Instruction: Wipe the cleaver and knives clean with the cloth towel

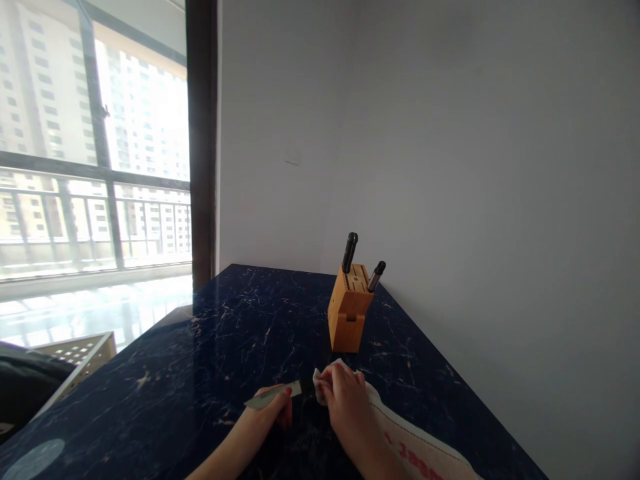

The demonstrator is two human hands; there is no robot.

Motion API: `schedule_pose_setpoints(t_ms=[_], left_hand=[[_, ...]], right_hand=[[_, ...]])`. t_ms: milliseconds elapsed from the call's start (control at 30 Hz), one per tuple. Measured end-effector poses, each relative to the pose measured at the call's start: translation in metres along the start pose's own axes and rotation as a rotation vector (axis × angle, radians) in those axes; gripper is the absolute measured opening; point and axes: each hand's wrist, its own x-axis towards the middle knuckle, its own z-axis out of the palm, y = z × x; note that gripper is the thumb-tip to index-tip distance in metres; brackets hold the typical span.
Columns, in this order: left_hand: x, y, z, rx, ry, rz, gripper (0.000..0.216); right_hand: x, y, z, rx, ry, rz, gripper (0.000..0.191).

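Observation:
A knife [260, 399] with a short pale blade and a black handle lies level just above the table, its tip toward the left. My left hand [278, 408] is closed on the blade, with the thumb along its flat side. Pinched in my right hand [346, 398] is a white cloth [415, 440] with red lettering, gathered around the end of the knife's handle. The rest of the cloth trails under my right wrist toward the lower right. Beyond my hands stands a wooden knife block [347, 330].
Two black-handled tools, one a knife [351, 252] and one with a metal-banded handle [376, 276], stick up from the block. Everything rests on a dark blue marbled table [240, 333] against a grey wall. A pale perforated basket [80, 360] is at the left.

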Motion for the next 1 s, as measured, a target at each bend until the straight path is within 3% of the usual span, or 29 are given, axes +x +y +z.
schedule_pose_setpoints(t_ms=[167,433,600,700,1000], left_hand=[[-0.005,0.001,0.003,0.067,-0.021,0.052,0.039],[-0.005,-0.002,0.002,0.089,-0.021,0.054,0.041],[-0.008,-0.002,0.001,0.197,-0.031,0.122,0.042],[-0.007,-0.001,0.001,0.199,-0.030,0.118,0.042],[-0.008,0.010,0.000,-0.024,-0.011,0.013,0.042]], right_hand=[[-0.003,-0.014,0.003,0.072,-0.015,-0.052,0.013],[0.000,-0.001,0.000,0.029,-0.004,0.027,0.013],[-0.001,-0.014,0.000,0.105,0.000,-0.057,0.011],[-0.001,-0.016,0.000,0.073,0.006,-0.024,0.011],[0.006,0.032,-0.002,-0.186,0.067,0.066,0.014]])
